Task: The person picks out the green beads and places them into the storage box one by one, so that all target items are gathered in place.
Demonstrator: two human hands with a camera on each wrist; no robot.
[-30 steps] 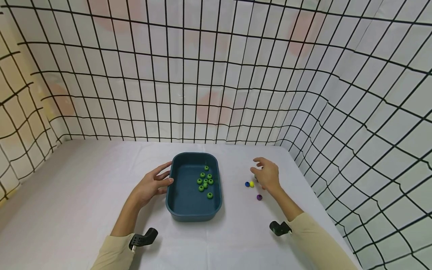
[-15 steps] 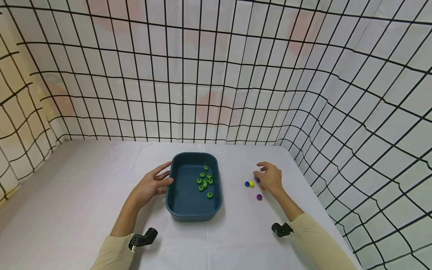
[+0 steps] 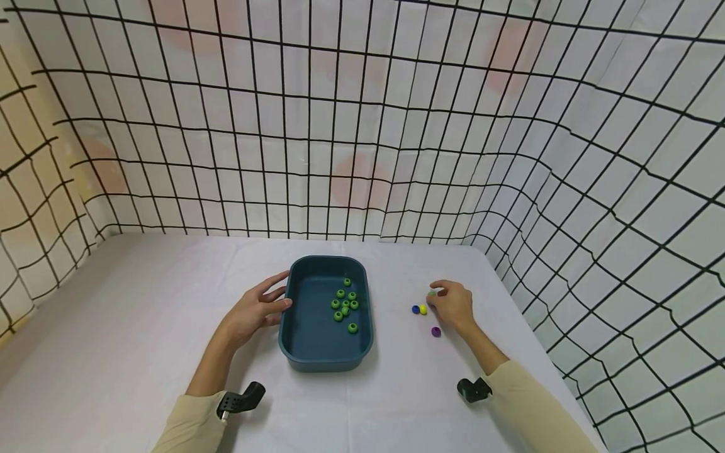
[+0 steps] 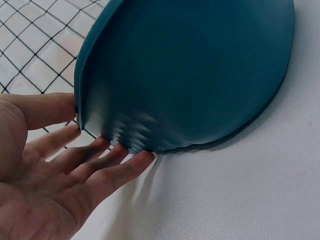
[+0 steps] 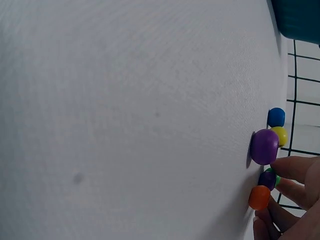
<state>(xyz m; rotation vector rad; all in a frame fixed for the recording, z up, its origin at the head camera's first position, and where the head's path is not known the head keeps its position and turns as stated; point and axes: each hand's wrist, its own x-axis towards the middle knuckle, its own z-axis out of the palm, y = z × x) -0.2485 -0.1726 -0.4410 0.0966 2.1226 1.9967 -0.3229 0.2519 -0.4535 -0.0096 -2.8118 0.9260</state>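
Observation:
In the head view, my left hand (image 3: 257,310) rests against the left side of a dark teal tray (image 3: 308,362). Its fingertips touch the outer wall, fairly straight, as the left wrist view shows. Several green beads (image 3: 353,328) lie inside the tray. To the right, my right hand (image 3: 453,305) is low over the table, thumb and index finger pinching a green bead (image 3: 432,294). Under and beside that hand in the right wrist view are a dark purple bead (image 5: 267,180) and an orange bead (image 5: 259,198), both hidden in the head view.
A blue bead (image 3: 416,309) and a yellow bead (image 3: 423,309) sit together left of the right hand. Nearer me lies another purple bead (image 3: 435,331). Black netting (image 3: 306,201) rises behind and at both sides of the white table (image 3: 170,302).
My right hand has come down and slightly toward me, its thumb and index finger closing around a green bead. The left hand and tray hold their place.

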